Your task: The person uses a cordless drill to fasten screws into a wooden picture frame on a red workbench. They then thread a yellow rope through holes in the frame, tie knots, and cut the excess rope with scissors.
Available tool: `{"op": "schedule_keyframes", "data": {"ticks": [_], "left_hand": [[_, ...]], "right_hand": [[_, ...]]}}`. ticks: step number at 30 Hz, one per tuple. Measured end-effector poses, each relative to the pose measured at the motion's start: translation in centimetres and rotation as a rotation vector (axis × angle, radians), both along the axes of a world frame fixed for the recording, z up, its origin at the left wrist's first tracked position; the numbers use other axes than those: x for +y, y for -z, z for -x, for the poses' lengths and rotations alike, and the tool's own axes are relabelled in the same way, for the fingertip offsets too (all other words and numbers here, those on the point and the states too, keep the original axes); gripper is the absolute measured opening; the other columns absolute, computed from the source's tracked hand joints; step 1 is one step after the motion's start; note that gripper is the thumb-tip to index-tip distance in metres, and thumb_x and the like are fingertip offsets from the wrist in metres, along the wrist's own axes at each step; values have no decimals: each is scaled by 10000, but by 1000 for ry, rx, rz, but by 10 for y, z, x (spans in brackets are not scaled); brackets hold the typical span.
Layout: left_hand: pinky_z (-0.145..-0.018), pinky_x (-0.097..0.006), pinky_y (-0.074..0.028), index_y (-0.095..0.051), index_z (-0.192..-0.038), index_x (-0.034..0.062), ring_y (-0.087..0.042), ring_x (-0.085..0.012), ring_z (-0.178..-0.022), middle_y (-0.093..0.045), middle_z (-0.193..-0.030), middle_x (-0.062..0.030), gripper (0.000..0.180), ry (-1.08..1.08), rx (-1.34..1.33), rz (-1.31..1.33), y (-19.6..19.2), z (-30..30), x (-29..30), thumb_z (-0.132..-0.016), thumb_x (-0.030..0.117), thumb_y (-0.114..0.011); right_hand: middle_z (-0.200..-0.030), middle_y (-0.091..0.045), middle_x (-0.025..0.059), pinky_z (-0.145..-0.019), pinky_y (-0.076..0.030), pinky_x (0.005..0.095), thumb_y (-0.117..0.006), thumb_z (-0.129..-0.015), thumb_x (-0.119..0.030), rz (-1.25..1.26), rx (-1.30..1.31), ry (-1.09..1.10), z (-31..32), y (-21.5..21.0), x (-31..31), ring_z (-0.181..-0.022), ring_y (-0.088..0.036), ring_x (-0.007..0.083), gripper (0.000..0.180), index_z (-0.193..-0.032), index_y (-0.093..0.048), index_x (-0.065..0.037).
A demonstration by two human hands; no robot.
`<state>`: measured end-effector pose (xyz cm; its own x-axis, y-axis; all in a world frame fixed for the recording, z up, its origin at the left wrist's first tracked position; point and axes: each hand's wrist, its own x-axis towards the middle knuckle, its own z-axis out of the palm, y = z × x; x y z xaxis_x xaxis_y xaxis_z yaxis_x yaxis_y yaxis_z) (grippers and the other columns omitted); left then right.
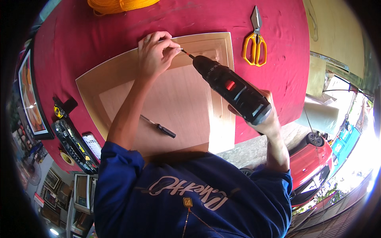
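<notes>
"Navy shirt (246, 194) cloth fills the foreground below us, a gold pendant (187, 202) lying on its chest. What are we holding beyond it?"

"A black drill (232, 87), over the right part of the framed panel (158, 107). Our right hand (269, 121) is wrapped round its grip, most of which hides under the body."

"Which relation matters most, do we think?"

"Where the bit (188, 54) meets our left hand (156, 53). The drill's long axis slants from our lower right to our upper left, and its tip ends just beside that hand, over the panel's far border. Our left hand is nearer the tip; the drill lies to its right."

"How is it set?"

"Thumb and fingertips press together. Whether they pinch some tiny part, we cannot tell."

"What rests on the panel?"

"A dark-handled screwdriver (166, 131), left of the drill and nearer our body."

"And the surface (278, 91)?"

"Magenta. We see a phone (92, 146) left of the panel, yellow-handled scissors (256, 47) to its right, and coiled yellow cord (123, 4) beyond it."

"Farther out?"

"Picture frames (82, 192) stand at our left; a red car (313, 166) stands in bright light at our right."
</notes>
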<state>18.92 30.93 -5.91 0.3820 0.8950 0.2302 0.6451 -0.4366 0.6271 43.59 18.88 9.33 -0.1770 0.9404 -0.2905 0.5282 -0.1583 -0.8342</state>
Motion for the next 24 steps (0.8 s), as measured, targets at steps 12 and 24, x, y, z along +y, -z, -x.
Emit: {"op": "schedule_keyframes", "data": {"ticks": [12, 24], "left_hand": [[-944, -390, -332, -689, -817, 138, -522, -198, -1034, -563, -1046, 6, 105, 21, -35, 43, 2, 6, -2, -756, 222, -678], [-909, -451, -353, -551, -998, 120, -503, -252, -1029, -528, -1044, -52, 357, -59, 73, -112, 6, -1, -5, -697, 269, -670]], "right_hand": [[-975, -652, 138, -814, -496, 316, -695, -644, -1, 81, 35, -161, -11, -29, 58, -871, -645, 182, 642, -1251, -486, 13], [-1079, -598, 118, -897, -462, 333, -813, -613, -151, 295, -599, -155, 11, -62, 105, -1020, -592, 213, 712, -1222, -460, -39]]}}
